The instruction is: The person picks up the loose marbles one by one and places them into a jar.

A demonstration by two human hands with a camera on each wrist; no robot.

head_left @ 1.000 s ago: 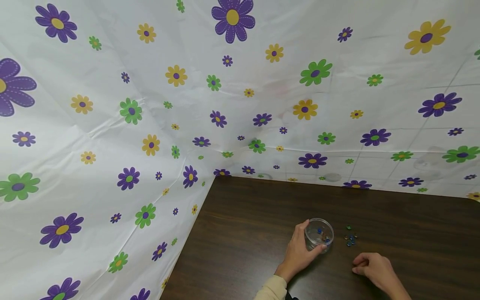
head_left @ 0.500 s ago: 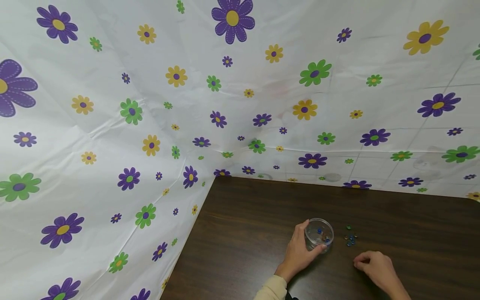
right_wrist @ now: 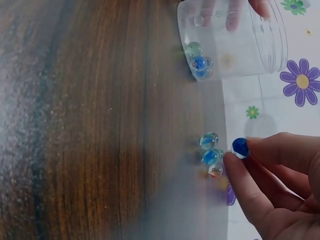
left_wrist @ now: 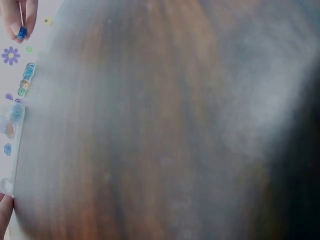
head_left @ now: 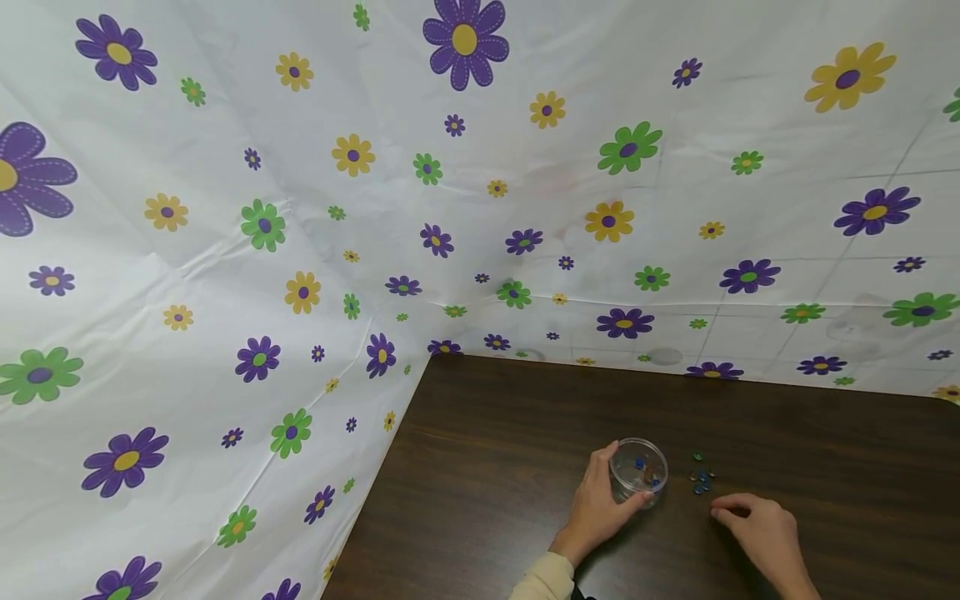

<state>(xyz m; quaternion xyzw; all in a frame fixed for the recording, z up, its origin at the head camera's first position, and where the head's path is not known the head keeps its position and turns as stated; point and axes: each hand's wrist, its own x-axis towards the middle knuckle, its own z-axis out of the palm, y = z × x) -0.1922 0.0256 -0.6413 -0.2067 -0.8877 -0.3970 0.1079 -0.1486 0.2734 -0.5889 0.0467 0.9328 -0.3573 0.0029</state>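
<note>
Right wrist: right hand (right_wrist: 287, 200) pinches blue marble (right_wrist: 240, 148); gap to jar rim (right_wrist: 276, 37).

A clear, round jar (right_wrist: 237, 55) is held upright by the left hand (head_left: 597, 510), with marbles (right_wrist: 199, 63) inside. One dark blue marble (right_wrist: 240, 147) is pinched by the right hand (head_left: 763, 527). More shiny marbles (right_wrist: 210, 156) are bunched near the jar.

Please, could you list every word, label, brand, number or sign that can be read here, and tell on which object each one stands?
None: no readable text in any view.
Clear jar: no label or lettering visible.
Blue marble in the right hand: no marking visible.
Patterned sheet: only flowers; its faint grey marks are too indistinct to read.
</note>
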